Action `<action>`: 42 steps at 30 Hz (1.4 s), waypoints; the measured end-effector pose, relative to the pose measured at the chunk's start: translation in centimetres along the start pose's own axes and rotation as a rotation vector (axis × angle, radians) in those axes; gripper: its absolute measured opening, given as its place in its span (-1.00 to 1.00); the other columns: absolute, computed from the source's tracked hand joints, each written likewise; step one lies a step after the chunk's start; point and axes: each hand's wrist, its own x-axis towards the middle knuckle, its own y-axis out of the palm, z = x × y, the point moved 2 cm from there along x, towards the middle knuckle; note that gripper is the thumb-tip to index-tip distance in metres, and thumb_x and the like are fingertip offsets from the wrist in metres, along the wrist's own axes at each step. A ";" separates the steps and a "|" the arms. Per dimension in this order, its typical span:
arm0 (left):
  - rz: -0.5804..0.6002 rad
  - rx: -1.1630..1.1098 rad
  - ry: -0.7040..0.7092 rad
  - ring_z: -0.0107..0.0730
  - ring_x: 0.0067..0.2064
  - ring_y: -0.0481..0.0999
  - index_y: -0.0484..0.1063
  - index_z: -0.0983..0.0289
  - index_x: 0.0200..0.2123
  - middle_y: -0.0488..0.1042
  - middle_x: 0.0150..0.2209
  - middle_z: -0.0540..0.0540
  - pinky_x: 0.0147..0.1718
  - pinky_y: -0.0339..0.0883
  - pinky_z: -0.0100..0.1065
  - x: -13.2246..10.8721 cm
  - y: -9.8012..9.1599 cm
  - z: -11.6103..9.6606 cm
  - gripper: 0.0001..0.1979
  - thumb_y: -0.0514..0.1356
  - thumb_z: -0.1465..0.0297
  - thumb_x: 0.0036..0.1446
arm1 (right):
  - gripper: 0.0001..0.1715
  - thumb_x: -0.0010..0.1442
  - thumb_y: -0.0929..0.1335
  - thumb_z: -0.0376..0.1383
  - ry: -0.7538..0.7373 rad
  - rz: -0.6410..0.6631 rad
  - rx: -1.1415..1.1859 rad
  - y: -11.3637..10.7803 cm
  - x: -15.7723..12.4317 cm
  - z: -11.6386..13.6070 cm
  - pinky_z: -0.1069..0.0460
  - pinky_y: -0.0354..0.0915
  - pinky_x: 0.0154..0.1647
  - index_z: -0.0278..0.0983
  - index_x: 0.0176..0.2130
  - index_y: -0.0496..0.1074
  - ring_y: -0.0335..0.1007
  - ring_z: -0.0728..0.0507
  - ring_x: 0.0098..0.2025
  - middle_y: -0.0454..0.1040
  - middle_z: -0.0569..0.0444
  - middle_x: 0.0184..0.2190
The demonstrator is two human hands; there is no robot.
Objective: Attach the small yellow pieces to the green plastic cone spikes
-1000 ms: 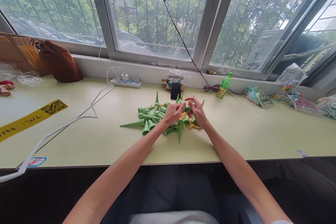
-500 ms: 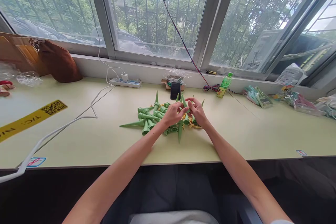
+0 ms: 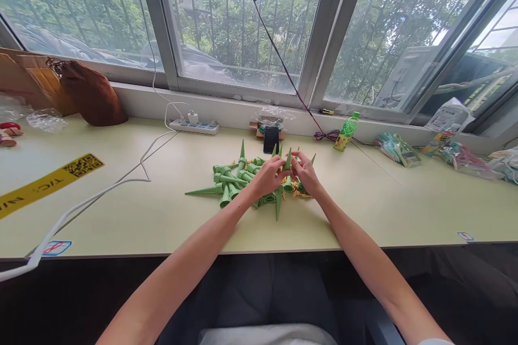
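Note:
A heap of green cone-shaped plastic spikes (image 3: 232,180) lies on the pale desk (image 3: 162,210), mixed with small yellow parts (image 3: 298,193). Both my hands meet over the right side of the heap. My left hand (image 3: 267,177) and my right hand (image 3: 305,172) pinch one green spike (image 3: 287,160) between them, its tip pointing up and away. Fingers of both hands are curled around it. Another long spike (image 3: 278,202) points toward me just below my hands.
A black phone (image 3: 271,139) leans behind the heap, a green bottle (image 3: 346,131) to its right. A white power strip (image 3: 195,127) and its cable (image 3: 93,197) cross the left side. Brown bag (image 3: 91,94) far left; packets (image 3: 399,150) at right. Yellow QR tape (image 3: 44,183).
The green spike between my fingers has turned more upright, its tip now rising above my hands. My hands have closed in slightly on each other.

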 end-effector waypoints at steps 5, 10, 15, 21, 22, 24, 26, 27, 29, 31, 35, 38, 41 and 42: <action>0.019 0.065 0.045 -0.39 -0.27 0.42 0.40 0.29 -0.25 0.38 -0.20 0.12 -0.25 0.32 -0.36 -0.1 -0.1 -0.2 -0.91 0.11 0.41 0.27 | -0.57 0.19 0.33 0.05 0.006 0.004 -0.010 0.2 -0.2 0.5 0.15 -0.04 -0.72 -0.21 -0.14 0.29 -0.06 0.06 -0.74 0.06 0.36 -0.75; 0.052 0.110 0.053 -0.38 -0.22 0.45 0.42 0.26 -0.14 0.39 -0.11 0.13 -0.21 0.34 -0.37 -0.2 -0.2 -0.5 -0.85 0.08 0.44 0.29 | -0.61 0.21 0.32 0.01 -0.008 -0.003 0.000 0.2 -0.3 0.6 0.15 -0.04 -0.71 -0.22 -0.13 0.30 -0.06 0.06 -0.73 0.05 0.36 -0.75; 0.029 0.173 0.084 -0.41 -0.25 0.47 0.34 0.23 0.07 0.37 -0.06 0.17 -0.22 0.37 -0.36 -0.2 -0.2 -0.6 -0.70 0.05 0.46 0.29 | -0.63 0.21 0.32 0.00 0.010 -0.014 0.008 0.2 -0.1 0.4 0.16 -0.09 -0.72 -0.21 -0.16 0.30 -0.09 0.07 -0.74 0.04 0.36 -0.76; 0.004 0.198 0.096 -0.42 -0.28 0.45 0.35 0.22 0.07 0.35 -0.07 0.17 -0.28 0.38 -0.36 -0.3 -0.2 -0.5 -0.68 -0.02 0.48 0.31 | -0.65 0.20 0.33 -0.01 0.038 -0.027 0.046 0.3 0.1 0.0 0.15 -0.14 -0.74 -0.21 -0.20 0.29 -0.10 0.07 -0.75 0.05 0.35 -0.76; 0.001 0.193 0.093 -0.43 -0.28 0.44 0.36 0.21 0.05 0.35 -0.06 0.17 -0.28 0.38 -0.36 -0.3 -0.2 -0.6 -0.68 -0.03 0.49 0.30 | -0.65 0.19 0.33 -0.01 0.044 -0.030 0.052 0.3 0.1 0.0 0.15 -0.13 -0.74 -0.21 -0.20 0.29 -0.10 0.07 -0.75 0.05 0.35 -0.75; -0.004 0.184 0.091 -0.43 -0.27 0.43 0.38 0.20 0.03 0.35 -0.04 0.17 -0.27 0.38 -0.35 -0.2 -0.3 -0.7 -0.67 -0.04 0.51 0.29 | -0.66 0.18 0.34 -0.02 0.058 -0.032 0.070 0.3 0.1 -0.1 0.15 -0.13 -0.74 -0.21 -0.20 0.29 -0.09 0.07 -0.75 0.05 0.35 -0.74; -0.014 0.175 0.095 -0.41 -0.25 0.43 0.39 0.19 0.02 0.36 -0.04 0.18 -0.25 0.39 -0.34 -0.2 -0.4 -0.9 -0.65 -0.05 0.53 0.27 | -0.66 0.17 0.34 -0.04 0.071 -0.031 0.093 0.3 0.2 -0.2 0.15 -0.13 -0.74 -0.21 -0.19 0.29 -0.09 0.07 -0.75 0.06 0.35 -0.74; -0.015 0.174 0.099 -0.40 -0.24 0.44 0.39 0.19 0.01 0.36 -0.04 0.18 -0.24 0.39 -0.34 -0.2 -0.4 -1.0 -0.64 -0.06 0.55 0.27 | -0.67 0.17 0.34 -0.05 0.076 -0.031 0.105 0.3 0.2 -0.3 0.15 -0.13 -0.74 -0.21 -0.19 0.29 -0.09 0.07 -0.75 0.05 0.35 -0.74; -0.012 0.184 0.107 -0.39 -0.23 0.44 0.38 0.19 0.02 0.36 -0.04 0.19 -0.23 0.39 -0.34 -0.2 -0.4 -1.1 -0.64 -0.07 0.55 0.27 | -0.68 0.16 0.35 -0.07 0.084 -0.030 0.123 0.3 0.2 -0.4 0.16 -0.14 -0.75 -0.22 -0.20 0.29 -0.10 0.08 -0.76 0.05 0.36 -0.74; -0.011 0.204 0.109 -0.39 -0.21 0.46 0.36 0.19 0.04 0.35 -0.04 0.18 -0.21 0.39 -0.34 -0.1 -0.4 -1.0 -0.66 -0.06 0.52 0.30 | -0.69 0.16 0.35 -0.07 0.081 -0.041 0.133 0.3 0.3 -0.4 0.16 -0.13 -0.75 -0.23 -0.22 0.30 -0.08 0.08 -0.76 0.05 0.36 -0.75; -0.017 0.241 0.123 -0.34 -0.17 0.48 0.28 0.20 0.13 0.33 -0.03 0.19 -0.17 0.41 -0.30 0.1 -0.3 -0.8 -0.68 0.01 0.41 0.33 | -0.67 0.13 0.38 -0.07 0.080 -0.116 0.159 0.4 0.3 -0.2 0.15 -0.04 -0.76 -0.25 -0.26 0.32 -0.05 0.09 -0.74 0.09 0.34 -0.71; -0.023 0.273 0.137 -0.35 -0.19 0.50 0.25 0.21 0.15 0.33 -0.04 0.19 -0.19 0.42 -0.31 0.1 -0.2 -0.8 -0.67 0.01 0.39 0.34 | -0.64 0.10 0.40 -0.05 0.100 -0.146 0.192 0.4 0.4 -0.1 0.15 -0.01 -0.76 -0.25 -0.26 0.32 -0.02 0.09 -0.73 0.13 0.32 -0.67; -0.028 0.303 0.125 -0.40 -0.25 0.50 0.28 0.22 0.12 0.35 -0.06 0.19 -0.26 0.42 -0.36 0.0 -0.2 -0.8 -0.70 -0.01 0.39 0.35 | -0.63 0.10 0.40 -0.03 0.103 -0.145 0.184 0.4 0.4 -0.3 0.15 -0.01 -0.77 -0.24 -0.27 0.32 -0.03 0.08 -0.74 0.10 0.33 -0.70; -0.028 0.311 0.120 -0.42 -0.28 0.50 0.29 0.22 0.10 0.36 -0.06 0.19 -0.28 0.41 -0.37 0.0 -0.2 -0.8 -0.70 -0.02 0.40 0.35 | -0.63 0.12 0.40 -0.02 0.100 -0.139 0.168 0.4 0.4 -0.3 0.15 0.00 -0.77 -0.24 -0.27 0.31 -0.04 0.07 -0.74 0.08 0.34 -0.73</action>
